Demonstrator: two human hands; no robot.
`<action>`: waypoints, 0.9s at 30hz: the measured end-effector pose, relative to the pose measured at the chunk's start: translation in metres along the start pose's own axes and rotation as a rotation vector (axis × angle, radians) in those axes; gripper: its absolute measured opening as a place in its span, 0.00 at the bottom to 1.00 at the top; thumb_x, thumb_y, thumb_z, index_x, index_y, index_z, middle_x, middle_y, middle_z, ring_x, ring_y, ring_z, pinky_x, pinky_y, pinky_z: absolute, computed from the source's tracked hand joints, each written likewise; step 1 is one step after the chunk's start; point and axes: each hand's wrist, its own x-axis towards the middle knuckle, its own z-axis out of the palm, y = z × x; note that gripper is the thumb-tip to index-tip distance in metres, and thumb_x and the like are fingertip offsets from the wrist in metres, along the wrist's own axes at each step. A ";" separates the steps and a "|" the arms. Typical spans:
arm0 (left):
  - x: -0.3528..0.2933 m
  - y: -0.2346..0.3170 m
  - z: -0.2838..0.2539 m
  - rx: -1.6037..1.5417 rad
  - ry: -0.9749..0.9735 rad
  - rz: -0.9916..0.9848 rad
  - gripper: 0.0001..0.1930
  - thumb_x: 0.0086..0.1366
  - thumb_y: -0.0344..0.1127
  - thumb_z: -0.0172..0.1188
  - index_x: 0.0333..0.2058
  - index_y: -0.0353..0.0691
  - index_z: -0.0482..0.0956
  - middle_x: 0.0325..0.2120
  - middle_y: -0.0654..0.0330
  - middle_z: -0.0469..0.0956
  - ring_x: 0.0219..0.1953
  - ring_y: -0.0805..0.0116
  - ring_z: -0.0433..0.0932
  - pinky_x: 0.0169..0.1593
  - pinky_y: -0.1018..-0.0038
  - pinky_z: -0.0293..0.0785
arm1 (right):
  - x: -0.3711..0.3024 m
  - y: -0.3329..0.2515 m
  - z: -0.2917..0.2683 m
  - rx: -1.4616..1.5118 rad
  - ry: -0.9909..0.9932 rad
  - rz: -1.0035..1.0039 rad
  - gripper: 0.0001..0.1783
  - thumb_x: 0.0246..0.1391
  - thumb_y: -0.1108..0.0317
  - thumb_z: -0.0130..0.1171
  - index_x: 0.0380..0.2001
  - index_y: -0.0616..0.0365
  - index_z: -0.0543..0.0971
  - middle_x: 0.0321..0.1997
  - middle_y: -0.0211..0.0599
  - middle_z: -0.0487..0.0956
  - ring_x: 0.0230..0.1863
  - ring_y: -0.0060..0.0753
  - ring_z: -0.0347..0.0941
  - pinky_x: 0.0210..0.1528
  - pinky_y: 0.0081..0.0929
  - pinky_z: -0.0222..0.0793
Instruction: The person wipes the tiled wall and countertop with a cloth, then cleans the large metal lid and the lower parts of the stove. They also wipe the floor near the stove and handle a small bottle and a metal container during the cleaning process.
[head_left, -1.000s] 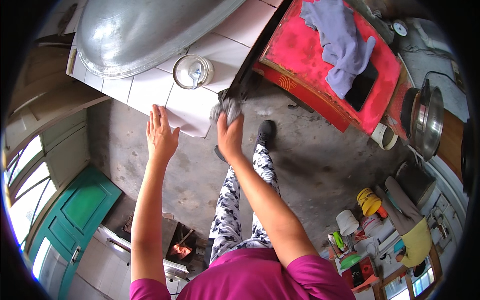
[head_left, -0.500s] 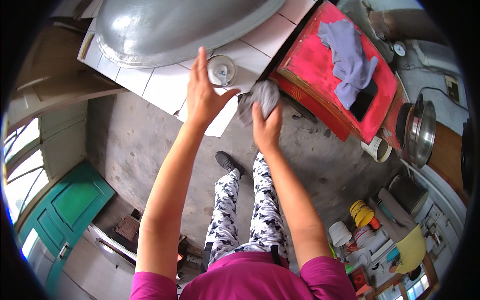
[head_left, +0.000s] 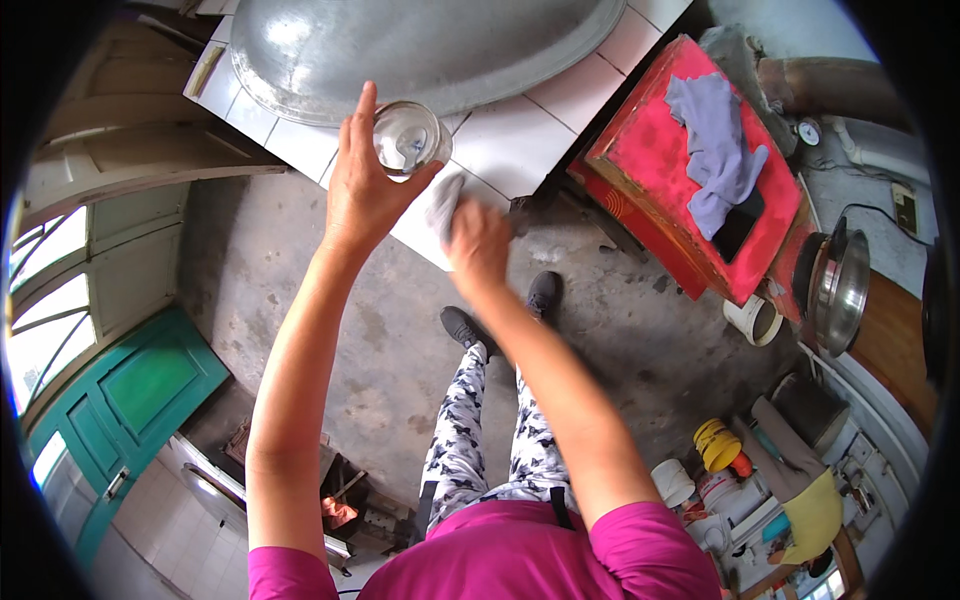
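My left hand (head_left: pixel 368 190) grips a clear round glass jar (head_left: pixel 410 140) between its fingers and thumb, at the near side of a white-tiled counter (head_left: pixel 520 140). Something small and pale shows inside the jar, too unclear to name. Close to its right, my right hand (head_left: pixel 478 240) is closed on a crumpled grey cloth (head_left: pixel 446 205); both are smeared by motion. Behind the jar, a large grey metal dome or pan (head_left: pixel 420 50) spreads over the counter.
Right of the counter stands a red-topped cabinet (head_left: pixel 650 140) with a grey-purple cloth (head_left: pixel 715 150) and a black phone (head_left: pixel 738 225). Metal pans (head_left: pixel 848 280) and a white bucket (head_left: pixel 752 320) lie beyond. Yellow and grey clothing (head_left: pixel 815 510) shows lower right. A green door (head_left: pixel 150 400) is at left.
My left hand has closed round the jar and moved it left. My right hand has brought the grey cloth left, nearer the jar. My view has shifted, and both shoes now show.
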 end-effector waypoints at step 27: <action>-0.190 -0.027 -0.049 -0.279 -0.097 -0.416 0.34 0.66 0.32 0.68 0.69 0.44 0.66 0.64 0.47 0.68 0.64 0.48 0.74 0.62 0.58 0.77 | -0.058 -0.010 -0.031 0.071 -0.093 0.170 0.47 0.60 0.58 0.67 0.73 0.67 0.57 0.74 0.54 0.61 0.73 0.57 0.56 0.75 0.51 0.51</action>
